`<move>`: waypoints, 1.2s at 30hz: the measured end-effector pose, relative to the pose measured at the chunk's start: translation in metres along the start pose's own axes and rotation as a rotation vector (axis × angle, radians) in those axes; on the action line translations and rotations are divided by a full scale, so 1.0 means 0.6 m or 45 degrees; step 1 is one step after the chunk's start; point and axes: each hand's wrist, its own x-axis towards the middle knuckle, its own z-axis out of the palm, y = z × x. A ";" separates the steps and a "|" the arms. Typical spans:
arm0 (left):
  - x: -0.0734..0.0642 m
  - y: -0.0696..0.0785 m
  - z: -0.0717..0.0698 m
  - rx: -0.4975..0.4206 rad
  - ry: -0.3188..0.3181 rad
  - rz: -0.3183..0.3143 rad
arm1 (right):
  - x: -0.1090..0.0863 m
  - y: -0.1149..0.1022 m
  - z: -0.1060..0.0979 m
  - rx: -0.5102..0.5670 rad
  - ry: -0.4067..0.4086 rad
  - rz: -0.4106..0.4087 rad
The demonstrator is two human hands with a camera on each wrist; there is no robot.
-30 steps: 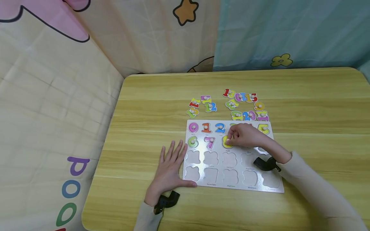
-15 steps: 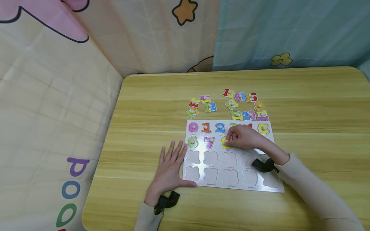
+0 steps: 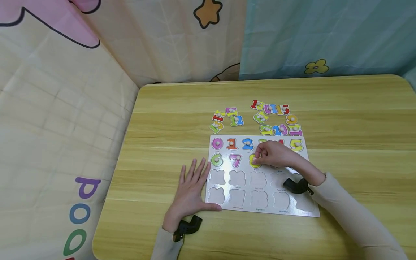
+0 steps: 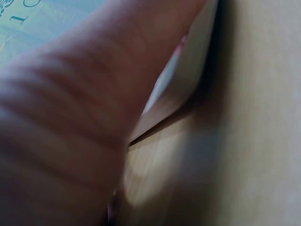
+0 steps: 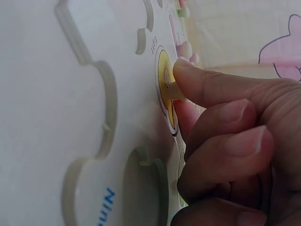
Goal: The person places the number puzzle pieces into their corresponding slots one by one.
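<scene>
My right hand [image 3: 276, 153] pinches the small knob of a yellow number 8 puzzle piece [image 5: 163, 94] between thumb and finger. In the head view, the piece lies at its place in the second row of the white number board [image 3: 247, 178], partly covered by my fingertips. My left hand [image 3: 190, 195] is spread flat at the board's left side, its thumb across the lower left corner. Purple 0 [image 3: 217, 143], orange 1 [image 3: 232, 143], blue 2 [image 3: 247, 144], green 6 [image 3: 216, 159] and purple 7 [image 3: 235, 160] sit in the board. My right hand hides part of the upper rows.
Loose knobbed number pieces lie beyond the board in two groups, including a green and blue 12 [image 3: 236, 120] on the left and a red and yellow 13 [image 3: 257, 105] on the right. Curtains [image 3: 221, 47] hang behind the wooden table [image 3: 156, 119].
My right hand has shifted very slightly left, still pinching the yellow 8's knob. The left hand and the loose pieces have stayed where they were.
</scene>
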 end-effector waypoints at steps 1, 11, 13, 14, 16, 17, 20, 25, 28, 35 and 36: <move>0.000 0.000 0.000 0.000 0.001 0.001 | 0.000 0.000 0.000 0.002 0.000 0.002; 0.000 -0.001 0.002 0.008 -0.002 -0.005 | -0.005 -0.004 0.003 0.004 0.027 0.013; 0.000 -0.001 0.001 0.004 -0.003 -0.007 | -0.005 -0.004 0.003 0.005 0.030 0.012; 0.000 -0.001 0.001 0.000 -0.002 -0.008 | -0.005 -0.005 0.003 0.006 0.030 0.010; 0.000 0.000 0.001 -0.002 -0.001 -0.007 | -0.006 -0.005 0.003 0.000 0.033 0.010; 0.000 0.000 0.000 -0.002 0.000 -0.006 | -0.006 -0.006 0.003 -0.003 0.032 0.011; 0.001 0.000 0.000 0.000 0.003 -0.004 | -0.007 -0.006 0.002 -0.015 0.032 0.016; 0.001 -0.001 0.000 0.004 0.006 -0.006 | -0.007 -0.007 0.001 -0.070 0.020 0.006; 0.000 -0.001 0.000 0.005 0.006 -0.007 | -0.005 -0.008 -0.002 -0.118 0.012 0.003; 0.000 0.000 -0.002 -0.019 0.006 -0.007 | 0.004 -0.017 -0.009 -0.236 0.021 -0.037; -0.001 0.000 -0.002 -0.023 0.006 -0.007 | 0.006 -0.018 -0.011 -0.241 0.025 -0.042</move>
